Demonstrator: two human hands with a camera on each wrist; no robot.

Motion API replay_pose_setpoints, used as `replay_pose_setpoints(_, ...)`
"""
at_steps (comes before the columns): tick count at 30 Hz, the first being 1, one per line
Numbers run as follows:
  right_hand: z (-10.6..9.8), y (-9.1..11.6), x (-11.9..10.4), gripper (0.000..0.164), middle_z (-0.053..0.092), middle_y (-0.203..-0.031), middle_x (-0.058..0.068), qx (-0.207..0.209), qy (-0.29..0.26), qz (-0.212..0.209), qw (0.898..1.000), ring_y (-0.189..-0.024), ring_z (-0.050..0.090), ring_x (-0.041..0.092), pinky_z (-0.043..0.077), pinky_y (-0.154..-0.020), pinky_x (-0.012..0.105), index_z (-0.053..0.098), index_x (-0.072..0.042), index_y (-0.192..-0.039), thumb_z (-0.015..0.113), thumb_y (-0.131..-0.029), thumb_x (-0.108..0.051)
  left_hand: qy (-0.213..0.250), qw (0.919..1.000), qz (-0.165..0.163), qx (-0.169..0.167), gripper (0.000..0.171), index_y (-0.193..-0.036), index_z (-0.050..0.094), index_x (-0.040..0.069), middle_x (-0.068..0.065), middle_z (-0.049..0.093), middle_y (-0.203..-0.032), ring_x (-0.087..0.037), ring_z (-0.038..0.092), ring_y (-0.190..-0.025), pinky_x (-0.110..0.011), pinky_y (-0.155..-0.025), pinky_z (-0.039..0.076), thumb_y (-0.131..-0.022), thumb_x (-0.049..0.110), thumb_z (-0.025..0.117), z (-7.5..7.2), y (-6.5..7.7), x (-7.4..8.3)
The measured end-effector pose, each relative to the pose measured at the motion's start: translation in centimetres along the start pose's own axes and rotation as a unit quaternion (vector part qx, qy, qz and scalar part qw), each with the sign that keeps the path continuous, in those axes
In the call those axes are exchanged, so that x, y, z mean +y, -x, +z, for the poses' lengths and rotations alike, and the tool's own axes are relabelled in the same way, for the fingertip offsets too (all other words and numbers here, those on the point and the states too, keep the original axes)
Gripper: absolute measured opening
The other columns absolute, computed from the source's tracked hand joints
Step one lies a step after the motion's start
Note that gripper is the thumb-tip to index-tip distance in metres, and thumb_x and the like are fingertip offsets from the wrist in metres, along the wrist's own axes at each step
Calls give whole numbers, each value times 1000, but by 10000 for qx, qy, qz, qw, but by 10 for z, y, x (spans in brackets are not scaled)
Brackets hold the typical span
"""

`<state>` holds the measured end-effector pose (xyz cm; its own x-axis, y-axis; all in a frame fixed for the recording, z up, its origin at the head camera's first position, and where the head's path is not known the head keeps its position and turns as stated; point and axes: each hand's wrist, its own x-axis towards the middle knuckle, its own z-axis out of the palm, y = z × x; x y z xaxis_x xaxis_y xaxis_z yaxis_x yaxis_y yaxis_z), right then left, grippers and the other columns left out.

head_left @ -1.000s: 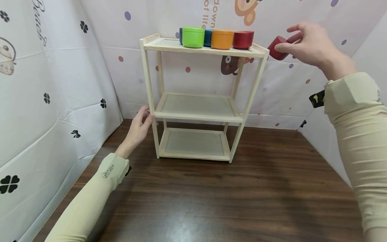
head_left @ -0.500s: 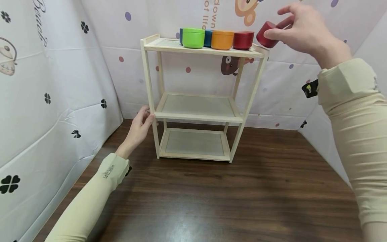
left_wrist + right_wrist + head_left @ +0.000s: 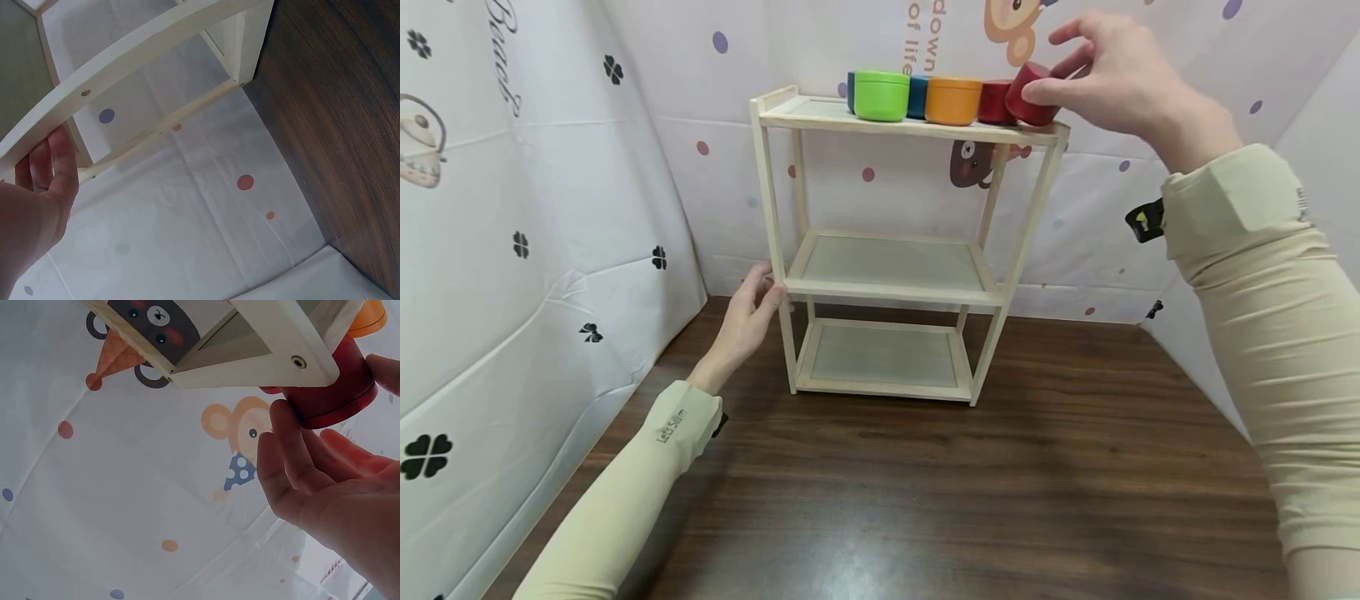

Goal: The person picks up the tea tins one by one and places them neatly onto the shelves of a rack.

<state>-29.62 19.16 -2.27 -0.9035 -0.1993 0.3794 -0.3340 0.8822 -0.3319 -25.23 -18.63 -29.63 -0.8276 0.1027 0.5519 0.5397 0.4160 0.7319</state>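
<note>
My right hand (image 3: pixel 1131 87) pinches a small red round container (image 3: pixel 1028 96) between thumb and fingers, tilted, at the right end of the shelf rack's top board. It overlaps a second red container (image 3: pixel 995 102) in the head view. To the left stand an orange container (image 3: pixel 953 102), a bright green one (image 3: pixel 882 96) and dark blue ones (image 3: pixel 917 96) partly hidden behind. Lower down, my left hand (image 3: pixel 741 321) grips the left front post of the pale wooden rack (image 3: pixel 895 292) at the middle board; the left wrist view shows its fingers (image 3: pixel 61 153) curled round the wood.
The rack stands on a dark wooden table (image 3: pixel 887 483), its two lower boards bare. A white printed cloth (image 3: pixel 1150 200) hangs close behind it, and more cloth (image 3: pixel 550 217) closes off the left side.
My right hand has carried the red container leftward, from beside the rack to over the right end of its top board. The left hand keeps its grip on the post.
</note>
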Motion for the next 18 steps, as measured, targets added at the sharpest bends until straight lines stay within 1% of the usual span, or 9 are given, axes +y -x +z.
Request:
replay_pose_setpoints(3,1,0,-2,73,47,-145,19,-19,24,-39,10000,-112,45,28,38,-113,54,28,-21,-152,60,-91,-46,33,10000,-7,13,36,-138,40,-2,-31,59,-98,-44,64,-88,-21,-75,48,-104,9,41,-1,0,0)
replay_pose_setpoints(7,3,1,-4,72,47,-146,18,-41,30,-60,10000,-114,46,29,40,-113,52,30,-22,-150,61,-91,-47,19,10000,18,29,36,-138,41,-2,-31,60,-98,-43,64,-88,-19,-74,48,-103,9,41,-1,0,0)
replay_pose_setpoints(10,6,1,-6,71,46,-147,17,-46,-6,-81,10000,-117,47,31,40,-113,51,32,-22,-150,61,-91,-47,-12,10000,13,33,35,-137,41,-1,-30,60,-98,-36,65,-85,-21,-75,49,-103,9,41,-1,0,0)
replay_pose_setpoints(13,8,2,-7,69,46,-147,17,-34,-29,-145,9999,-121,46,34,40,-112,53,32,-20,-149,60,-91,-46,-42,10000,-15,23,35,-137,42,0,-31,60,-98,-28,65,-84,-22,-76,49,-103,10,42,-2,0,-1)
replay_pose_setpoints(15,10,3,-6,68,46,-147,17,-20,-21,-194,9998,-122,46,35,41,-111,55,33,-19,-149,60,-92,-45,-38,10000,-13,7,35,-137,41,-1,-31,60,-98,-29,65,-84,-22,-75,49,-103,10,42,-2,0,-1)
replay_pose_setpoints(18,11,4,-5,67,45,-148,17,50,-57,-250,9997,-125,47,37,40,-111,56,32,-19,-149,58,-93,-44,-24,10000,22,5,35,-137,41,-1,-31,60,-96,-38,64,-86,-21,-73,48,-103,9,42,-2,0,-1)
